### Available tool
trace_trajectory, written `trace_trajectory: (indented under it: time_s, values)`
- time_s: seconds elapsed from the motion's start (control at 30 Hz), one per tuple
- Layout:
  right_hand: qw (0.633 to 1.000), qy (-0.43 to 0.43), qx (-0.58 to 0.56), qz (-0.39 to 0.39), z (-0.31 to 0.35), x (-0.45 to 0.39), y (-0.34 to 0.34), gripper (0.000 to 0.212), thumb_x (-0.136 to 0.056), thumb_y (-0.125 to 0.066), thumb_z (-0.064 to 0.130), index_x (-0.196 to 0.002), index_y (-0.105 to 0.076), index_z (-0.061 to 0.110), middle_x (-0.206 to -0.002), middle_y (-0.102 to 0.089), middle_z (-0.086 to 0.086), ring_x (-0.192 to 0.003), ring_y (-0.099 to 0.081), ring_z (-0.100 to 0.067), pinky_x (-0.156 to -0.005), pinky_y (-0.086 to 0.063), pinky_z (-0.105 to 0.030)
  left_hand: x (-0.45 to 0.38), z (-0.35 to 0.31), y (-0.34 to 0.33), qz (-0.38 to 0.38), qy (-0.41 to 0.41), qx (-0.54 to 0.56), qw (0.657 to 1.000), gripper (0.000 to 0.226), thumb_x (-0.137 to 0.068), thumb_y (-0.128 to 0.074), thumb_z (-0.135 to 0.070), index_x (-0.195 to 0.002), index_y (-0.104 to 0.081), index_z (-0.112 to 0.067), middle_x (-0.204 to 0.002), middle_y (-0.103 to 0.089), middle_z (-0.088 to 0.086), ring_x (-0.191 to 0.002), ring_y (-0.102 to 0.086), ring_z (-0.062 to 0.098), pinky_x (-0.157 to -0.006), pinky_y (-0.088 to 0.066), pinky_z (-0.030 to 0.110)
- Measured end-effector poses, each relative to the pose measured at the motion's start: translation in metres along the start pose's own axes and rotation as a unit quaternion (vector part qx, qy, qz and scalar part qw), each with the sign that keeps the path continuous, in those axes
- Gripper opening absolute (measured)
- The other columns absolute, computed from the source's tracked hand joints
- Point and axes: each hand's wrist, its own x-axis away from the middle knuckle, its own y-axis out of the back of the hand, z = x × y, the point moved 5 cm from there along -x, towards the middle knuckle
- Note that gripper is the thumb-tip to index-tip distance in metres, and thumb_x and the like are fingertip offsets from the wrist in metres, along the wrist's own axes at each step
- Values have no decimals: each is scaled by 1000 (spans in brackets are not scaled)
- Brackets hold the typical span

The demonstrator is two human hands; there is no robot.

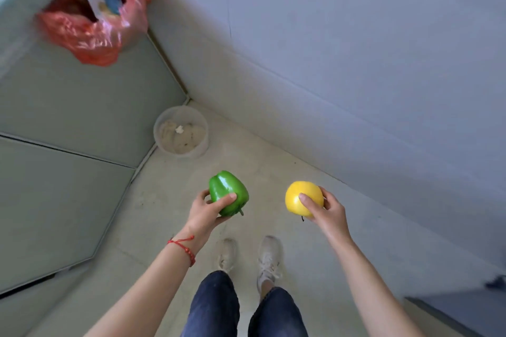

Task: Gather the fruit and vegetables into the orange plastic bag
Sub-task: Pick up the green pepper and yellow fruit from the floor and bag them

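Dark-jeaned legs point(219, 306) and pale sneakers point(269, 257) stand on a dusty concrete floor point(342, 241). Above them, the left hand point(206, 212) is clamped on a green bell pepper point(228, 191) and the right hand point(327, 210) on a yellow apple point(302, 198). Both seem mid-carry. The orange plastic bag point(90, 27) sits open, well apart, up on a grey ledge point(41, 96); next, each item must be lifted over its mouth. A plastic tub point(180, 131) sits in the corner by pale walls point(356, 49).

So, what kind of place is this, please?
Probably an indoor corner of a plain room or utility area. A bare concrete-like floor meets a pale wall and grey-green panels, and a round plastic tub stands in the corner. An orange plastic bag sits higher up.
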Motion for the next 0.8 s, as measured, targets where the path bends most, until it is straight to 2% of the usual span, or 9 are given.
trace_trajectory:
  time_s: [0.07, 0.1, 0.2, 0.3, 0.4, 0.5, 0.63, 0.8]
  values:
    - [999, 1, -19, -27, 10, 22, 21, 78, -47, -77, 52, -114, -57, 19, -100, -63, 0, -98, -62, -25, -88, -52, -50, 20, -15, -8, 18, -15, -32, 999, 74, -75, -72, -10, -135, -30, -5, -127, -51, 18, -98, -59, 24, -68, -55, 32]
    - [999, 2, -32, -40, 12, 32, 30, 71, -49, -77, 50, -111, -58, 21, -98, -63, 2, -99, -62, -26, -89, -52, -51, 28, -21, -12, 28, -22, -49, 998, 74, -75, -71, -10, -136, -30, -5, -126, -51, 17, -97, -59, 24, -70, -55, 32]
    - [992, 6, -88, -93, 11, 64, 52, 41, -71, -77, 28, -106, -57, 23, -96, -62, 5, -99, -61, -27, -90, -51, -52, 47, -38, -20, 68, -38, -102, 992, 73, -75, -71, -10, -136, -31, -5, -118, -53, 13, -90, -60, 19, -68, -57, 31]
    - [978, 6, -147, -149, 4, 103, 63, 38, -76, -72, 21, -111, -57, 17, -103, -60, -5, -98, -60, -27, -87, -53, -49, 65, -53, -26, 108, -45, -149, 982, 69, -75, -71, -10, -133, -34, -4, -114, -54, 13, -85, -61, 18, -57, -58, 24]
    - [956, -5, -224, -187, -12, 142, 64, 39, -78, -70, 21, -114, -57, 13, -112, -59, -12, -99, -60, -28, -82, -54, -45, 86, -63, -37, 156, -58, -203, 965, 67, -75, -71, -10, -132, -36, -3, -106, -56, 10, -84, -61, 17, -56, -58, 23]
    - [927, -15, -298, -225, -31, 178, 65, 41, -78, -69, 24, -115, -57, 13, -117, -58, -12, -103, -60, -28, -78, -53, -41, 108, -66, -54, 209, -69, -256, 941, 68, -75, -71, -11, -132, -35, -3, -97, -56, 3, -83, -61, 17, -56, -58, 23]
    - [884, -25, -369, -286, -56, 228, 73, 45, -79, -69, 24, -119, -56, 8, -119, -57, -13, -103, -59, -27, -81, -53, -42, 139, -51, -81, 276, -70, -326, 902, 69, -75, -71, -10, -133, -34, -4, -95, -58, 2, -82, -63, 17, -56, -58, 23]
    - [822, -29, -444, -357, -93, 293, 89, 35, -80, -68, 21, -112, -57, 11, -117, -56, -12, -101, -58, -27, -81, -53, -42, 183, -10, -117, 351, -68, -413, 837, 68, -75, -71, -11, -132, -35, -6, -106, -58, 11, -82, -62, 19, -59, -54, 27]
